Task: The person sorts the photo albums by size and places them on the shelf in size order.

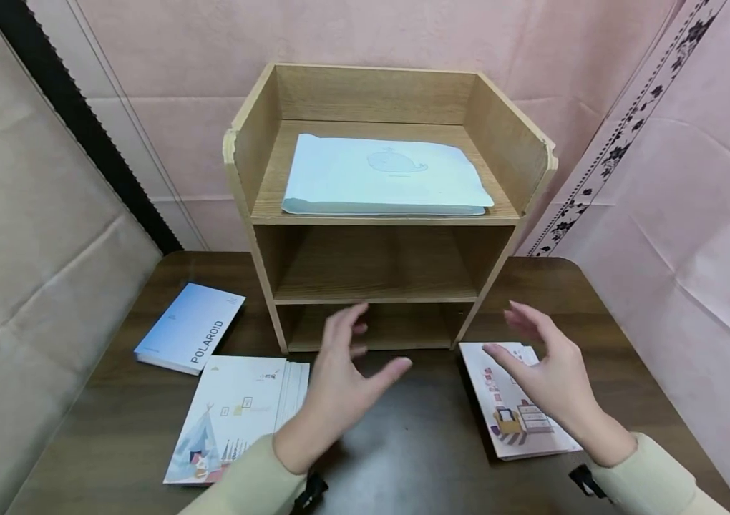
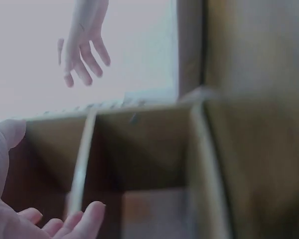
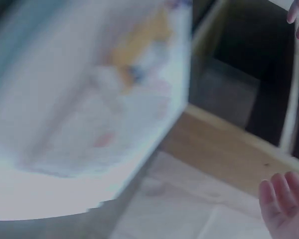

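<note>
My left grip (image 1: 342, 379) and right grip (image 1: 561, 375) are hanging wide and holding nothing. The whale pile (image 1: 384, 179) is lying on the top of the wooden shelf (image 1: 512, 132), so I'm guessing that part is done. The blue book (image 1: 187, 325), the tent pile (image 1: 230, 415) and the sofa pile (image 1: 516, 429) are lying on the bench (image 1: 416, 443), so I'm thinking those are left.

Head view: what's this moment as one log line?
left grip: empty | right grip: empty | whale booklet: on top level of wooden shelf
</note>
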### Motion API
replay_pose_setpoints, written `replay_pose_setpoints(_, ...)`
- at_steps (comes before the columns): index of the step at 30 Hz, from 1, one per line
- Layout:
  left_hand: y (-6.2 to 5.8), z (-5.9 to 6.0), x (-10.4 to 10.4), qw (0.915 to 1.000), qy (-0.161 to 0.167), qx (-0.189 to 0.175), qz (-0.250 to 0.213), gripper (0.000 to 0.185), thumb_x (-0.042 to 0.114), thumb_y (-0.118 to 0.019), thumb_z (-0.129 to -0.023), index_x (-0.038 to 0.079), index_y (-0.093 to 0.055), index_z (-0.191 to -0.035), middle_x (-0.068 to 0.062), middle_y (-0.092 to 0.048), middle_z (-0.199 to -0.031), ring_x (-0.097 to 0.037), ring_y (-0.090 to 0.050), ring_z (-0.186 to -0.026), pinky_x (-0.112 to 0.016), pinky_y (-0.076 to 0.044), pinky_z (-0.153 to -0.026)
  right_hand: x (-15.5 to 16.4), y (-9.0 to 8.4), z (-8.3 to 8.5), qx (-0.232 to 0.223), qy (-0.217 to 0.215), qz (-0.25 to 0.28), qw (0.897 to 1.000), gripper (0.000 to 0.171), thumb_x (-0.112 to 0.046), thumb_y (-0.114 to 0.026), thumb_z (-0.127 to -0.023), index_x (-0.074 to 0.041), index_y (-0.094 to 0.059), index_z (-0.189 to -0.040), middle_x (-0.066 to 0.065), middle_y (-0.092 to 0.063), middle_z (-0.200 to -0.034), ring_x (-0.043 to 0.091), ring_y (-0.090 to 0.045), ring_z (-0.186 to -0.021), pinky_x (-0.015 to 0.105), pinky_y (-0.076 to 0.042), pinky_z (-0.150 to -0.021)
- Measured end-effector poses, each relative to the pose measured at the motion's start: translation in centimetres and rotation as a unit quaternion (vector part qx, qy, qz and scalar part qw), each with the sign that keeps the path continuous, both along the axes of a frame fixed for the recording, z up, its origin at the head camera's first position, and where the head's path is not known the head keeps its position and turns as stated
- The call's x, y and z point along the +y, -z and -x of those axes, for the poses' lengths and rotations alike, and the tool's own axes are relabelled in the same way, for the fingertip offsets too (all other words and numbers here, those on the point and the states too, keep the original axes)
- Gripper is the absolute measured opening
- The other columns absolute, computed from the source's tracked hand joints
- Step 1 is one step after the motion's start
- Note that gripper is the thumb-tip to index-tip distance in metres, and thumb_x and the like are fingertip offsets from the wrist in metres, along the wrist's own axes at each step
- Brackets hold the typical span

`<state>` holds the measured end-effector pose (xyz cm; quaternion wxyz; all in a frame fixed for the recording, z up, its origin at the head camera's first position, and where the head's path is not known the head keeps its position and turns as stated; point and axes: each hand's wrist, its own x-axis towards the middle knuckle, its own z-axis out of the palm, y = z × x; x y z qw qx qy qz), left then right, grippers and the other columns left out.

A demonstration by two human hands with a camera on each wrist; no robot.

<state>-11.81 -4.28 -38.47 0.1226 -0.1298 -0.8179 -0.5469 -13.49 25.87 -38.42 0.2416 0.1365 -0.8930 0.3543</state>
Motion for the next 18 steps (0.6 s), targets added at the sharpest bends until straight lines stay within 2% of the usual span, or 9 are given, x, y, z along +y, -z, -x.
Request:
replay_pose_setpoints(2,1.1,-0.5,1.0,0.9985,0.011,-0.053,-0.006,0.097,0.058,-0.078,-0.071,0.026,-0.03,-0.149,0.004,-0.035,-0.143,-0.015,-0.048,-0.119,-0.032,-0.05,-0.09,0.8,0.9,-0.5,-0.04,0.015,-0.006,0.999,0.072,-0.03,-0.085,-0.075,-0.024,-0.05,-0.139,0.002,-0.065,-0.12,0.017,-0.061,-0.103,0.011,-0.041,-0.086)
replay_pose_setpoints(5,2.4,-1.1,2.5,0.9943,0.023,-0.104,-0.011,0.102,0.059,-0.08,-0.069,0.029,-0.025,-0.15,0.004,-0.034,-0.144,-0.017,-0.049,-0.12,-0.034,-0.05,-0.09,1.9,2.0,-1.1,-0.085,0.033,-0.01,0.996,0.072,-0.037,-0.083,-0.077,-0.021,-0.049,-0.139,0.004,-0.065,-0.118,0.024,-0.063,-0.1,0.012,-0.042,-0.083)
replay_pose_setpoints(8,3.5,-1.4,3.9,0.9909,0.037,-0.128,-0.017,0.105,0.056,-0.082,-0.069,0.026,-0.023,-0.151,0.003,-0.034,-0.145,-0.018,-0.048,-0.121,-0.034,-0.051,-0.089,2.8,2.9,-1.6,-0.117,0.048,-0.018,0.992,0.075,-0.04,-0.081,-0.078,-0.017,-0.047,-0.14,0.007,-0.064,-0.118,0.03,-0.063,-0.099,0.018,-0.046,-0.079)
replay_pose_setpoints(11,4.4,-1.8,5.2,0.9876,0.049,-0.147,-0.021,0.107,0.054,-0.082,-0.07,0.023,-0.022,-0.152,0.001,-0.034,-0.145,-0.018,-0.047,-0.12,-0.034,-0.051,-0.087,3.6,3.6,-1.9,-0.145,0.063,-0.028,0.987,0.077,-0.044,-0.08,-0.078,-0.015,-0.045,-0.141,0.011,-0.063,-0.119,0.033,-0.063,-0.099,0.029,-0.049,-0.077)
replay_pose_setpoints(14,5.2,-2.1,6.3,0.9835,0.058,-0.169,-0.028,0.108,0.055,-0.082,-0.07,0.022,-0.021,-0.152,0.001,-0.035,-0.144,-0.02,-0.048,-0.12,-0.034,-0.051,-0.085,4.4,4.2,-2.2,-0.174,0.072,-0.031,0.982,0.08,-0.046,-0.078,-0.079,-0.011,-0.043,-0.142,0.015,-0.062,-0.119,0.035,-0.062,-0.1,0.043,-0.051,-0.078)
replay_pose_setpoints(18,6.2,-2.6,8.0,0.9778,0.056,-0.196,-0.048,0.108,0.057,-0.081,-0.069,0.021,-0.022,-0.152,-0.001,-0.037,-0.141,-0.023,-0.05,-0.117,-0.032,-0.05,-0.084,5.3,4.9,-2.3,-0.216,0.081,-0.03,0.973,0.087,-0.05,-0.075,-0.08,-0.003,-0.038,-0.143,0.022,-0.06,-0.121,0.04,-0.058,-0.106,0.054,-0.048,-0.082)
